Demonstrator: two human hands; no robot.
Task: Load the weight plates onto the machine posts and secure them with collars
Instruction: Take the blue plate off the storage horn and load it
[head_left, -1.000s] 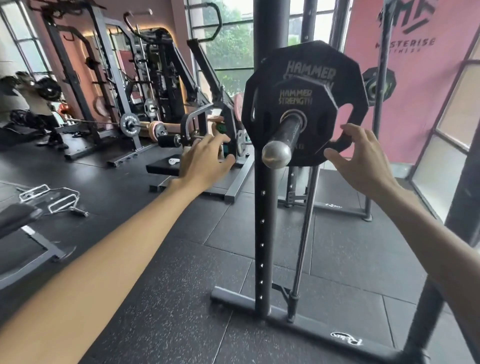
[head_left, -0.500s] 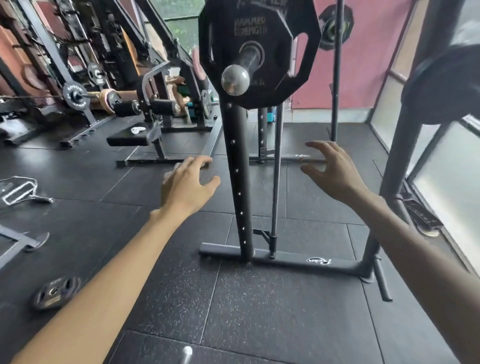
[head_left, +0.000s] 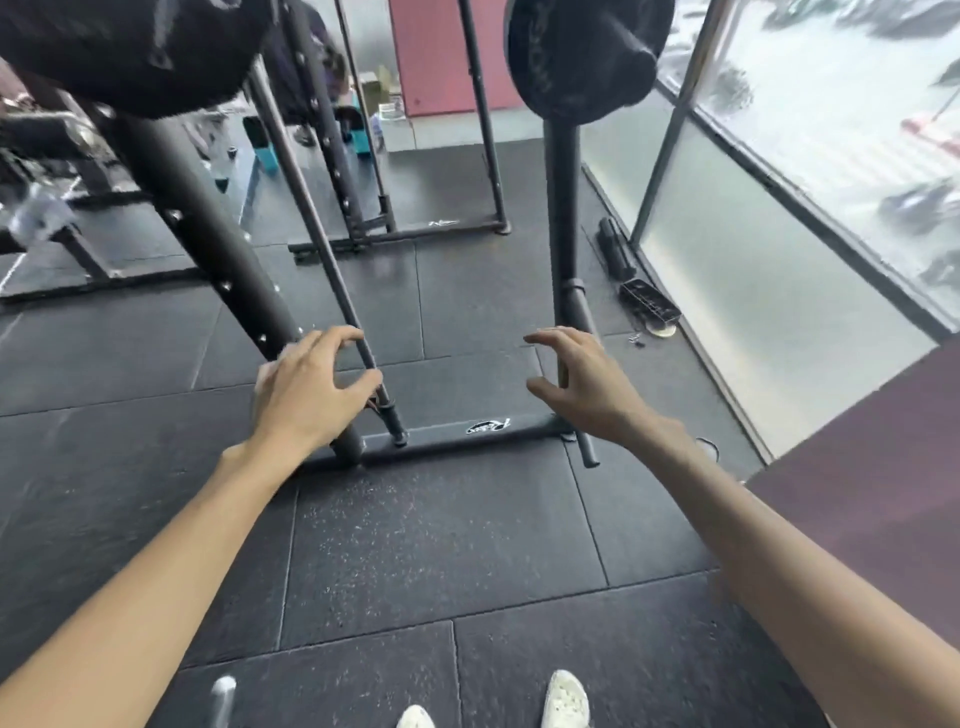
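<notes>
Two bare forearms reach forward and downward from the bottom corners. The left hand (head_left: 311, 387) is loosely curled, fingers bent, thumb toward the index finger. The right hand (head_left: 582, 387) is cupped, fingers arched over the thumb. Neither hand holds anything.

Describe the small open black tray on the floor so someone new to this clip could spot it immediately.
Start at the frosted window wall on the right and follow its base along the rubber floor. The black tray lies there, past the right hand and just right of the machine's right upright. Unlike the solid black roller beyond it, it is an open rectangular box.
</notes>
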